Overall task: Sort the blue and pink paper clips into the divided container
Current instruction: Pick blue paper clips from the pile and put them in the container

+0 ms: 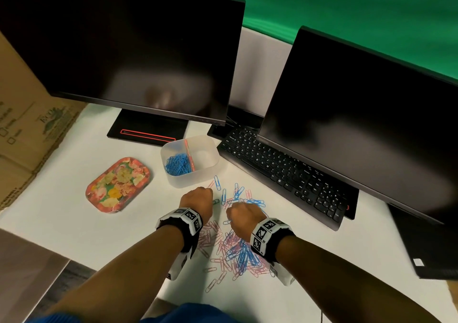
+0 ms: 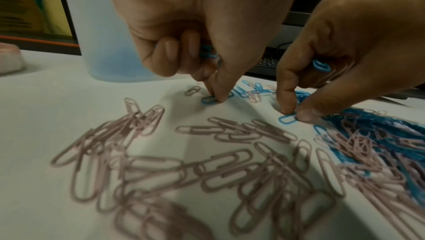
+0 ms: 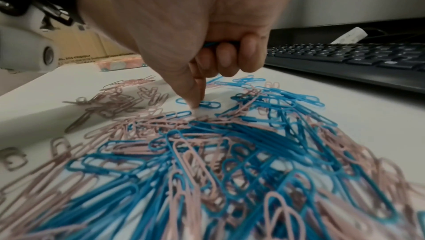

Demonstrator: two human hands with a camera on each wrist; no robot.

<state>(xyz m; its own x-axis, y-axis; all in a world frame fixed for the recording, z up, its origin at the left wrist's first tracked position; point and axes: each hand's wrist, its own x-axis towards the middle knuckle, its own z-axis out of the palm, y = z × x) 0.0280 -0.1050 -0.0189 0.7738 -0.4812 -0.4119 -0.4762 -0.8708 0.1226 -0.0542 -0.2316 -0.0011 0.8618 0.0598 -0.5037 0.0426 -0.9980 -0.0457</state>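
Note:
A heap of mixed pink and blue paper clips [image 1: 233, 250] lies on the white table between my wrists. Behind it stands the translucent divided container [image 1: 190, 180], its left compartment holding blue clips [image 1: 177, 165]. My left hand [image 2: 216, 98] pinches a blue clip [image 2: 208, 100] flat on the table, with more blue clips [image 2: 208, 54] tucked under its curled fingers. My right hand [image 2: 294, 115] pinches another blue clip [image 2: 285, 120] and keeps blue clips [image 2: 322, 65] in its palm. In the right wrist view, that hand [image 3: 195, 106] presses down on the blue clip [image 3: 210, 105].
A floral tray [image 1: 119, 185] sits left of the container. A black keyboard [image 1: 285, 171] runs along the right, close to the clips. Two dark monitors [image 1: 124, 49] [image 1: 359, 124] stand behind, and a cardboard box [image 1: 24, 129] is at far left.

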